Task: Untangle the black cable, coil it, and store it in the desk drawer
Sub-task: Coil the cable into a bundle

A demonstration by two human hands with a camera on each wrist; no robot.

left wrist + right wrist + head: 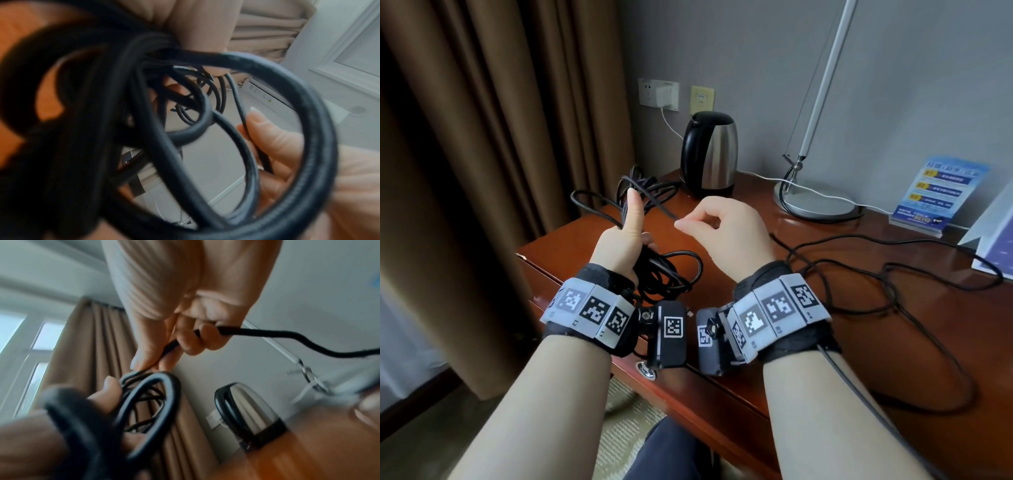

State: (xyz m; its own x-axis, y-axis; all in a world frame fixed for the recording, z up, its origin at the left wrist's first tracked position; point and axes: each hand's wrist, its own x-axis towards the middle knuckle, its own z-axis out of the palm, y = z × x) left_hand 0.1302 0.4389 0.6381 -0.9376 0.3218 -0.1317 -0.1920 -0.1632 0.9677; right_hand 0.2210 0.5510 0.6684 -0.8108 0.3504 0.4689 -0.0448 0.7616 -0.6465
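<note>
While both hands work above the desk (774, 274), the black cable (893, 284) is half gathered — not in the drawer (688, 387).

Biggest first: brown curtain (482, 137) at left, wooden desk, then lamp (815, 202), kettle (709, 154), blue card (941, 192). Loose cable loops sprawl over the right side of the desk. Left hand (623, 240) — thumb up, fingers curled round a bundle of coils (205, 123). Right hand (726, 229) pinches one strand (236, 331) between thumb and fingers, the other fingers curled in. Drawer shut, small knob (647, 370) at the front.
</note>
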